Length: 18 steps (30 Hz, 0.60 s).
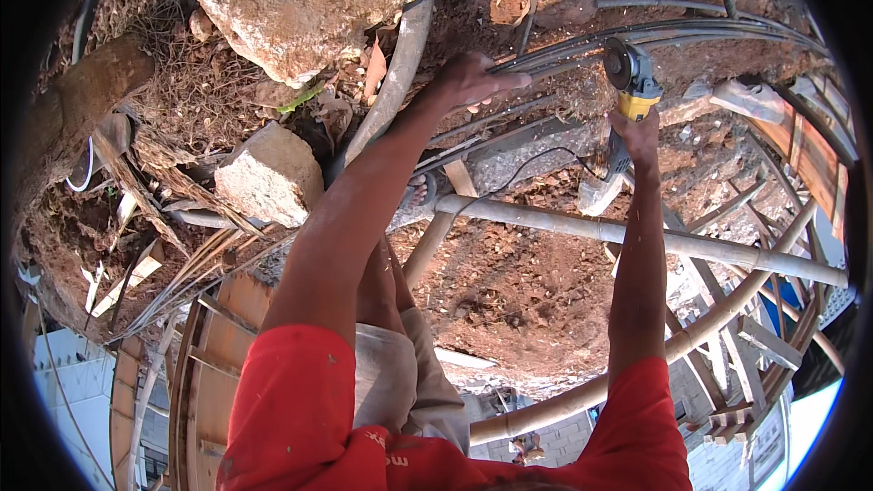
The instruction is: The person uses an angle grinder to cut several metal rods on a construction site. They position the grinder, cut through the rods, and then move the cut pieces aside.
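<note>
A grinder (pixel 644 73) is being gripped by the right hand (pixel 636 134), its fingers being wrapped around the body just below the yellow collar. Some rods (pixel 582 48) are being held at their near end by the left hand (pixel 473 82), whose fingers are being curled around them. The disc (pixel 619 64) is being held over the bundle in this view; whether the rods are being touched cannot be told.

Good control would probably be served by the rods being pinned firmly, by the disc being lined up squarely with them, and by the left fingers being kept well apart from it. With only one hand being used on the grinder, a kick could be poorly resisted.

Above the left forearm, room is being limited by a large rock (pixel 318 5). Below the grinder, the way is being crossed by a pale pole (pixel 546 220), toward which the cord (pixel 556 149) is being trailed; a snag seems possible there. More room is being offered over the soil (pixel 509 282) beneath that pole.
</note>
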Each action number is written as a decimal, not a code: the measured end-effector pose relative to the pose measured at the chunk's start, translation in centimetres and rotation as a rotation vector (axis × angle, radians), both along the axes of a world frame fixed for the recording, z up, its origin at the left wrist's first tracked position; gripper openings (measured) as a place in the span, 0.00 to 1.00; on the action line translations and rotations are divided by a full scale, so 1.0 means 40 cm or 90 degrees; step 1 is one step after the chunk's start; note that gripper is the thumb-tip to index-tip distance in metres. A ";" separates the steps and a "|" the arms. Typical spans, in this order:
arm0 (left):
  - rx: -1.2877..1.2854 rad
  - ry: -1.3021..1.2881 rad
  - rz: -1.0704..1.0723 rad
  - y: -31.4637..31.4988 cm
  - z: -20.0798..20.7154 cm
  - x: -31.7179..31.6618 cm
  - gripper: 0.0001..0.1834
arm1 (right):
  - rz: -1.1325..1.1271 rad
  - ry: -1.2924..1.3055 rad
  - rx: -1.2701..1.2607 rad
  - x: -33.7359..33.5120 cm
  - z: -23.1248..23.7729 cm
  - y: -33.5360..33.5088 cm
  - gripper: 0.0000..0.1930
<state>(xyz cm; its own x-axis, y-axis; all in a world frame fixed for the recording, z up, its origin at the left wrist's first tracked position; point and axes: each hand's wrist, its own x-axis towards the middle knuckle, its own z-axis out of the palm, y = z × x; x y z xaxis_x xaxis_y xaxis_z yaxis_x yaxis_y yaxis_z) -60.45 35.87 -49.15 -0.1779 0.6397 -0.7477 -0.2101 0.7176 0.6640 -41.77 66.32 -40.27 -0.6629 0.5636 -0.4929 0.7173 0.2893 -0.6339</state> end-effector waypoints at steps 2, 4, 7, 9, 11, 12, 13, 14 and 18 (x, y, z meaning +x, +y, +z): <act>0.000 0.036 0.031 0.002 -0.021 0.009 0.65 | 0.015 -0.063 0.017 0.008 -0.005 0.017 0.17; 0.011 0.044 0.055 -0.006 -0.043 0.011 0.65 | 0.016 -0.079 0.018 0.010 -0.013 0.026 0.17; 0.044 -0.067 0.014 0.000 0.019 -0.009 0.65 | -0.038 -0.059 0.002 0.040 -0.003 0.005 0.15; 0.026 0.006 0.038 -0.007 -0.002 -0.001 0.64 | -0.008 -0.070 0.003 -0.006 0.010 -0.010 0.15; 0.014 0.066 0.051 -0.007 -0.027 0.017 0.58 | 0.002 -0.067 0.008 -0.015 0.012 -0.011 0.16; 0.013 0.093 0.053 -0.001 -0.035 0.022 0.52 | -0.003 -0.054 0.012 -0.009 0.003 -0.002 0.16; 0.012 0.119 0.054 0.004 -0.043 0.026 0.47 | -0.007 -0.042 0.017 -0.004 -0.004 0.005 0.17; 0.018 0.108 0.060 0.007 -0.051 0.029 0.47 | -0.015 -0.043 0.010 0.002 -0.014 0.014 0.17; 0.026 0.103 0.084 0.004 -0.073 0.052 0.47 | 0.004 -0.052 0.032 0.019 -0.022 0.031 0.19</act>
<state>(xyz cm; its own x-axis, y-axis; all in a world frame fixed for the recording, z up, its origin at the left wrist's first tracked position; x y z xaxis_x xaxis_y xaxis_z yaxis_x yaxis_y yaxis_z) -58.35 36.04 -52.05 -0.3774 0.6321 -0.6768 -0.1888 0.6630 0.7245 -41.01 67.58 -41.14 -0.6256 0.5842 -0.5170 0.7638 0.3240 -0.5582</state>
